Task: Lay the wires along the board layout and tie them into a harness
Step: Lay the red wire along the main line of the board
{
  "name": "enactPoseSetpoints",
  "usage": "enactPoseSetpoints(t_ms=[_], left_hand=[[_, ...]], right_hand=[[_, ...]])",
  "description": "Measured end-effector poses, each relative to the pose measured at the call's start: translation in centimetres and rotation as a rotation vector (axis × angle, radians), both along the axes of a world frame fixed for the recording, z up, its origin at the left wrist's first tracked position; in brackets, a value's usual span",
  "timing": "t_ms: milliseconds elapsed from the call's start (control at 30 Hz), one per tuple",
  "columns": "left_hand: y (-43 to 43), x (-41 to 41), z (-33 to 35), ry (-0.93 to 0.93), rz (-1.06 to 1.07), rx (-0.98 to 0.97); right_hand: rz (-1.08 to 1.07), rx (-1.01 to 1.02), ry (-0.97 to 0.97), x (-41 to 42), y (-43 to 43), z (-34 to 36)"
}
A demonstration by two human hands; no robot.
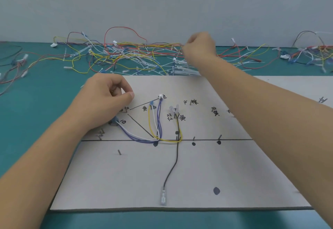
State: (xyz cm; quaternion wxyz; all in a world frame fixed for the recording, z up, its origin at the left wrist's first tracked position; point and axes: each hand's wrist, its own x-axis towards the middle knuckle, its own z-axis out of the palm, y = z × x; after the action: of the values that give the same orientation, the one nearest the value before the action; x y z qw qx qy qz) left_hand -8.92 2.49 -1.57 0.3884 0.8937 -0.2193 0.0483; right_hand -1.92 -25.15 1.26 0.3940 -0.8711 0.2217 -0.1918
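On board (234,174), black wire (173,167) lengthwise near-far; left hand (106,100) unclear, right hand (200,46) pinching wires (169,45).

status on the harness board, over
Left grip curled, resting on layout board by blue terminal. Right grip pinching loose wires from far pile. Laid wires blue, white, yellow, black; no ties visible. Nothing in the way.

Pale grey board (108,183), flat, marked with black lines and pins. Yellow, white and purple wires (159,120) loop across its middle; a black wire (177,153) trails to its near edge. Loose wires (126,53) lie tangled beyond its far edge.
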Motion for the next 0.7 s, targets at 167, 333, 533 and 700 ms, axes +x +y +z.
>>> enactPoseSetpoints(t_ms=[167,333,533,700], left_hand=[[-0.1,-0.2,0.0,0.013,-0.024,-0.025],[-0.2,-0.4,0.3,0.008,-0.039,-0.078],[-1.1,-0.6,0.5,0.038,-0.052,-0.186],[-1.5,0.2,1.5,0.047,-0.043,-0.161]], right_hand=[[0.171,0.835,-0.05,-3.7,-0.7,3.6],[0.267,1.006,-0.097,-7.6,-1.2,4.8],[0.405,1.151,-0.298,-11.4,-2.3,4.9],[0.45,1.3,-0.318,-13.1,-3.9,4.1]])
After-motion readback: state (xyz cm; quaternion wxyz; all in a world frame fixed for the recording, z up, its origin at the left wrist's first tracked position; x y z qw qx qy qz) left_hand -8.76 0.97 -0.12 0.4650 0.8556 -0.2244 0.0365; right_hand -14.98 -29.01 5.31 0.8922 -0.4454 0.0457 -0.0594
